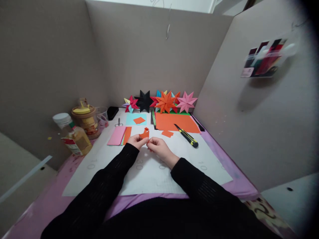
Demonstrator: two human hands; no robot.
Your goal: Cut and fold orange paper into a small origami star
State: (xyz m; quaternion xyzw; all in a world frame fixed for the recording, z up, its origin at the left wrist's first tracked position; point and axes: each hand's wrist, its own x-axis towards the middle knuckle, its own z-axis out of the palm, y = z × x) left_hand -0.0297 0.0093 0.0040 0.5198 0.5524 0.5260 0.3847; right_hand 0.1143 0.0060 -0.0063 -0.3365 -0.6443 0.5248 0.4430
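An orange piece of folded paper (144, 133) is held up between my two hands over the white sheet (149, 179). My left hand (137, 141) pinches it from the left side. My right hand (159, 146) is closed at its lower right corner, fingertips against the paper; the exact fold there is too small to make out. Just beyond my right hand lies a small orange paper piece (167, 133). Another orange square (139, 120) rests on a light blue sheet (129, 119). To the left is a stack of coloured paper (116, 136), pink on top.
A yellow and black box cutter (186, 136) lies right of my hands. Small scissors (119, 122) lie behind the stack. Large orange sheets (171, 122) lie at the back, before folded paper stars (166, 102). A bottle (76, 136) and a jar (86, 121) stand left.
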